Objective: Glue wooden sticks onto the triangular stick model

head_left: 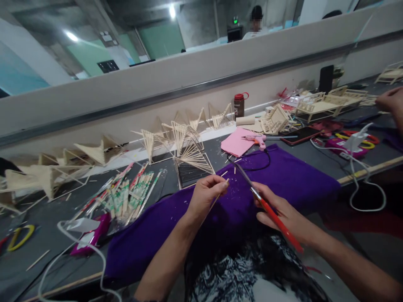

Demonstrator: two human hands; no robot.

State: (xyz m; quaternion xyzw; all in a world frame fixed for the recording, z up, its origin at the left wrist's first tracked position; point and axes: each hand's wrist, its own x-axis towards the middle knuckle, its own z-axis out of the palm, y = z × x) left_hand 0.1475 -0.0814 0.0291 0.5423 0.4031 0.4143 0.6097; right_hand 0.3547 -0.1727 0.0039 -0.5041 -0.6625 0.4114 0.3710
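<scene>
My left hand (pixel 208 193) is closed in a pinch on a thin wooden stick (pixel 215 201), which slants down below the fingers. My right hand (pixel 278 206) grips a long tool with a red handle (pixel 278 222) and a narrow dark metal blade. Its tip points up and left, a little right of the stick and apart from it. Both hands are above a purple cloth (pixel 157 235) dotted with small pale scraps. Just beyond my left hand stands a fan-shaped stick model (pixel 195 161) on a rectangular frame.
Wrapped chopsticks (pixel 132 193) lie at left beside a magenta power strip (pixel 91 237). A pink glue gun (pixel 256 139) rests by pink paper (pixel 236 142). Several stick models line the wall, with a brown bottle (pixel 239 105) among them. Another person's hand (pixel 392 100) is at far right.
</scene>
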